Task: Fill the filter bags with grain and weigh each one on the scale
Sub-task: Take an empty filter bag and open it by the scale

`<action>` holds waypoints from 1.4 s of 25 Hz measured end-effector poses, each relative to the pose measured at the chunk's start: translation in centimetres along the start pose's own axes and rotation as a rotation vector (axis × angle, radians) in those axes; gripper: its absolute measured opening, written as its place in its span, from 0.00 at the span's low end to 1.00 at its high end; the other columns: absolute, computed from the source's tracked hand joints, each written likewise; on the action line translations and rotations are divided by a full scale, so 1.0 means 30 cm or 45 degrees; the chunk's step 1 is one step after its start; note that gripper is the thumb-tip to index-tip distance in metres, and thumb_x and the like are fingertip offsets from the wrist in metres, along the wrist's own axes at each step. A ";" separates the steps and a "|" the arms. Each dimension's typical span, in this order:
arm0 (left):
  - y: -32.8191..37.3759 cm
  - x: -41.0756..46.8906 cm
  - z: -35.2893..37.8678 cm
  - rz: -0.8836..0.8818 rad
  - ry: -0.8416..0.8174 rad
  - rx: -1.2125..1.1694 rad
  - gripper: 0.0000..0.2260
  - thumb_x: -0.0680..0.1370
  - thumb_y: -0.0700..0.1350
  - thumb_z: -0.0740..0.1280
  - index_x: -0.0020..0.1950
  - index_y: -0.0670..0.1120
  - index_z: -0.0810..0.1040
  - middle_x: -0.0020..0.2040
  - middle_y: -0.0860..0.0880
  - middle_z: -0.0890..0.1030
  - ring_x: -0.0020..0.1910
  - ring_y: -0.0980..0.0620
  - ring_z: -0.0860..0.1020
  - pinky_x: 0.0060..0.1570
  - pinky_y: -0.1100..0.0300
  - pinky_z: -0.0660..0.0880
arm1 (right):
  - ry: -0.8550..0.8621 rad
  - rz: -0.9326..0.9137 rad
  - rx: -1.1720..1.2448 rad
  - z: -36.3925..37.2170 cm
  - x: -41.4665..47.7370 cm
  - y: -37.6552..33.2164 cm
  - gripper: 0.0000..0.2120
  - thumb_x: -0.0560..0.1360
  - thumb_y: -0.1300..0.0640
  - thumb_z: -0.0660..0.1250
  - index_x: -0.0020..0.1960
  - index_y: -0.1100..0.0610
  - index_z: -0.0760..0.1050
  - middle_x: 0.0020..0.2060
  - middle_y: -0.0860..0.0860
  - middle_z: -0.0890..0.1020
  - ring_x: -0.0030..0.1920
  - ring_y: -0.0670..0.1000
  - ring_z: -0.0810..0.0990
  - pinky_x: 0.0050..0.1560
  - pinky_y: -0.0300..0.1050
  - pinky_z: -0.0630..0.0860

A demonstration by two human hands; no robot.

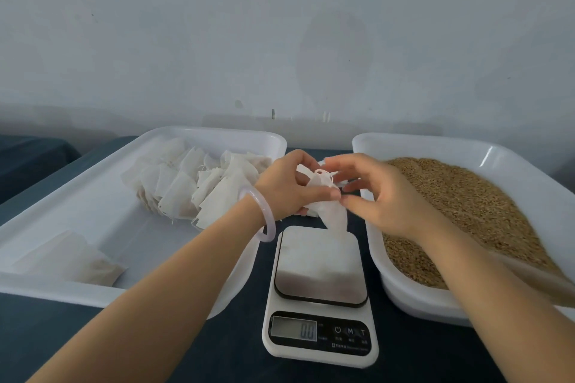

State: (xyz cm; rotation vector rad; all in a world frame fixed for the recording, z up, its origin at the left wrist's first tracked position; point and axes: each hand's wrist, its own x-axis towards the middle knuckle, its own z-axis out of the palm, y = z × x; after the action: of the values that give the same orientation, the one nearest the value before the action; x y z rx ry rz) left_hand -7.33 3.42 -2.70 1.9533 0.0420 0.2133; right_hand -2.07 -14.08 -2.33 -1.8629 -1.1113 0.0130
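My left hand (284, 185) grips a white filter bag (331, 211) that hangs above the far edge of the scale (320, 295). My right hand (370, 193) pinches the bag's top edge beside the left thumb. The scale platform carries nothing and its display reads about zero. A pile of flat white filter bags (193, 182) lies in the left white tray (93, 205). One fuller bag (71, 260) lies at that tray's near left. Brown grain (460, 205) fills the right white tray (413, 146).
The trays and scale sit on a dark blue tabletop (155, 348). A pale wall (280, 40) rises directly behind the table. A translucent bangle (264, 218) circles my left wrist.
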 end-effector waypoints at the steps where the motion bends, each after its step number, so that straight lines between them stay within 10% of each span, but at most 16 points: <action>1: 0.006 -0.005 0.001 -0.006 -0.019 0.024 0.16 0.69 0.47 0.76 0.48 0.49 0.69 0.23 0.56 0.77 0.20 0.59 0.72 0.23 0.67 0.69 | -0.046 -0.037 -0.004 0.004 -0.003 -0.001 0.23 0.73 0.68 0.67 0.62 0.47 0.74 0.56 0.41 0.78 0.54 0.44 0.78 0.52 0.39 0.75; 8: 0.017 -0.017 0.015 -0.127 -0.318 -0.016 0.17 0.73 0.55 0.70 0.50 0.45 0.70 0.37 0.46 0.74 0.19 0.57 0.68 0.20 0.66 0.65 | -0.015 -0.261 -0.165 0.042 -0.015 -0.013 0.15 0.69 0.66 0.68 0.54 0.53 0.80 0.53 0.50 0.77 0.46 0.43 0.77 0.45 0.40 0.75; 13: 0.021 -0.027 0.000 -0.023 -0.416 -0.269 0.24 0.66 0.65 0.65 0.51 0.50 0.77 0.41 0.47 0.77 0.37 0.52 0.76 0.35 0.60 0.74 | 0.247 -0.036 -0.190 0.024 -0.005 0.012 0.05 0.72 0.62 0.71 0.47 0.56 0.82 0.38 0.46 0.82 0.36 0.46 0.77 0.37 0.39 0.74; 15: 0.015 -0.023 0.010 -0.015 -0.352 -0.146 0.08 0.70 0.57 0.71 0.40 0.54 0.80 0.37 0.55 0.78 0.36 0.57 0.77 0.36 0.65 0.74 | 0.338 -0.008 -0.237 0.022 -0.002 0.021 0.06 0.72 0.59 0.72 0.48 0.56 0.82 0.34 0.40 0.79 0.34 0.42 0.76 0.35 0.31 0.71; 18: -0.010 -0.005 0.027 -0.113 -0.153 -0.045 0.23 0.78 0.50 0.65 0.22 0.50 0.73 0.23 0.57 0.71 0.27 0.57 0.70 0.30 0.69 0.67 | 0.380 0.050 -0.277 0.022 0.003 0.034 0.13 0.70 0.59 0.74 0.54 0.55 0.80 0.34 0.39 0.77 0.34 0.37 0.75 0.37 0.27 0.68; 23: -0.017 -0.001 0.022 -0.100 -0.114 0.011 0.13 0.80 0.43 0.60 0.42 0.35 0.78 0.39 0.44 0.80 0.38 0.50 0.76 0.42 0.60 0.71 | 0.433 -0.025 -0.200 0.012 -0.005 0.031 0.24 0.68 0.55 0.75 0.62 0.49 0.72 0.54 0.43 0.77 0.54 0.45 0.74 0.53 0.36 0.71; 27: -0.017 -0.008 0.022 -0.073 -0.189 -0.106 0.12 0.81 0.42 0.61 0.41 0.42 0.80 0.34 0.50 0.84 0.32 0.56 0.81 0.28 0.69 0.72 | 0.332 -0.035 -0.308 0.013 -0.008 0.025 0.16 0.66 0.55 0.77 0.53 0.52 0.79 0.47 0.39 0.79 0.53 0.44 0.73 0.52 0.28 0.66; 35: -0.040 0.012 0.020 -0.027 -0.092 -0.037 0.12 0.78 0.45 0.66 0.38 0.41 0.75 0.34 0.48 0.83 0.39 0.47 0.83 0.34 0.62 0.75 | 0.373 0.102 -0.193 -0.002 -0.009 0.028 0.11 0.65 0.53 0.76 0.41 0.42 0.76 0.40 0.41 0.82 0.46 0.36 0.76 0.47 0.30 0.67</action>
State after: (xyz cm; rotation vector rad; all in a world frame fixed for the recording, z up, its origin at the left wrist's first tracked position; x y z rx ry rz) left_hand -6.78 3.37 -3.97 1.9296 0.0122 0.1287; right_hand -1.64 -14.44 -3.00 -1.9673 -0.8542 -0.2963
